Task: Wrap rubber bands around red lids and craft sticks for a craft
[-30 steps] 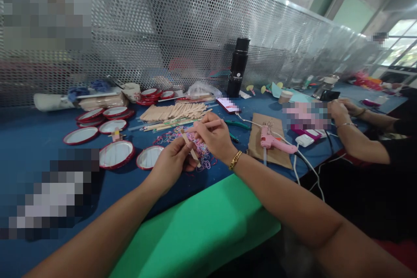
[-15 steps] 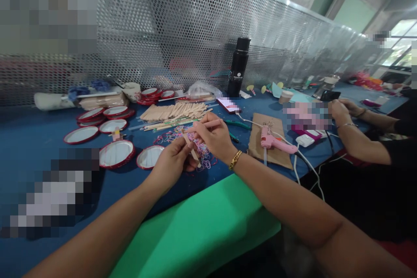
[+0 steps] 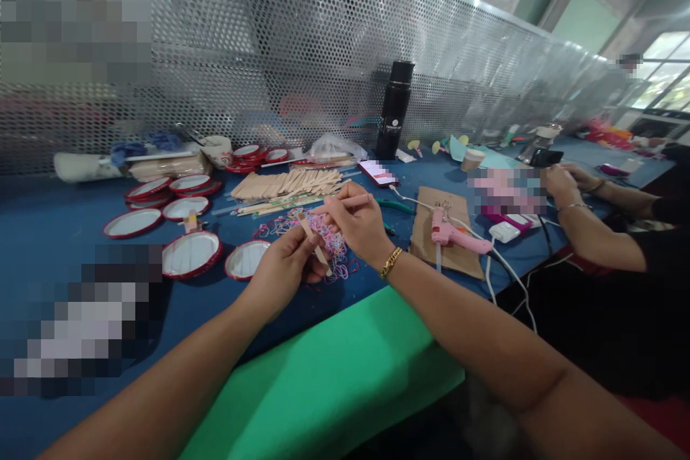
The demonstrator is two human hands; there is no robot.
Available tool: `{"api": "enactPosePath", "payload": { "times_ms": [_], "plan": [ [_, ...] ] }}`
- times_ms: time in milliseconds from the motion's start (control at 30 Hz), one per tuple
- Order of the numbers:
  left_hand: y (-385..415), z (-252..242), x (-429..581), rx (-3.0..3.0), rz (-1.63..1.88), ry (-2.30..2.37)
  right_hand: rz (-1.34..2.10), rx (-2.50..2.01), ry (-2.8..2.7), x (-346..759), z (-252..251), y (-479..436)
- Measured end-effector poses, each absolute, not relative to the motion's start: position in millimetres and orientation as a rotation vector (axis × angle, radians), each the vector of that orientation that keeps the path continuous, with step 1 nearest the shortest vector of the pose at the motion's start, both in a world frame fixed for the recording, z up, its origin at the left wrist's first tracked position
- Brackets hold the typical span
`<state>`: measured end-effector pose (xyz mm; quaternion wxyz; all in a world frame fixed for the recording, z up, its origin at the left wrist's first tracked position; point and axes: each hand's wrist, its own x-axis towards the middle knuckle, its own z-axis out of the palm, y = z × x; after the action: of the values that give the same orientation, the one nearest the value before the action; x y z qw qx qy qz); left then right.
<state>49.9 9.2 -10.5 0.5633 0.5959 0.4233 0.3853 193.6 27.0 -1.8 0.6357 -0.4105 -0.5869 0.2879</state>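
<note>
My left hand (image 3: 285,259) is closed on a wooden craft stick (image 3: 318,248), which slants up from between thumb and fingers. In my right hand (image 3: 356,226) is a slim pink pen (image 3: 353,201), gripped as for writing. Its front end points left, close above the stick's upper end, with a small gap between them. Beneath both hands lies a loose heap of coloured rubber bands (image 3: 339,259). Behind them a pile of craft sticks (image 3: 280,185) is spread on the blue table (image 3: 65,208).
Red-rimmed round lids (image 3: 192,253) stand left of my hands. A pink glue gun (image 3: 458,236) rests on cardboard (image 3: 420,251) at right, near white cables. Further back are a phone (image 3: 379,173) and a black bottle (image 3: 396,111). Another person's hands (image 3: 566,183) work at far right.
The pen's front end has shifted slightly right, away from the top of the craft stick. My left hand has barely moved.
</note>
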Motion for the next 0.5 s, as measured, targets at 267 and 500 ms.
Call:
{"api": "enactPosePath", "payload": {
  "times_ms": [267, 500],
  "plan": [
    [10.3, -11.0, 50.2, 1.427, 0.887, 1.000, 0.678, -0.902, -1.365, 192.4, 1.1, 24.9],
    [9.8, -11.2, 49.4, 1.431, 0.888, 0.999, 0.671, -0.933, -1.360, 193.5, -0.8, 26.4]
  ]
}}
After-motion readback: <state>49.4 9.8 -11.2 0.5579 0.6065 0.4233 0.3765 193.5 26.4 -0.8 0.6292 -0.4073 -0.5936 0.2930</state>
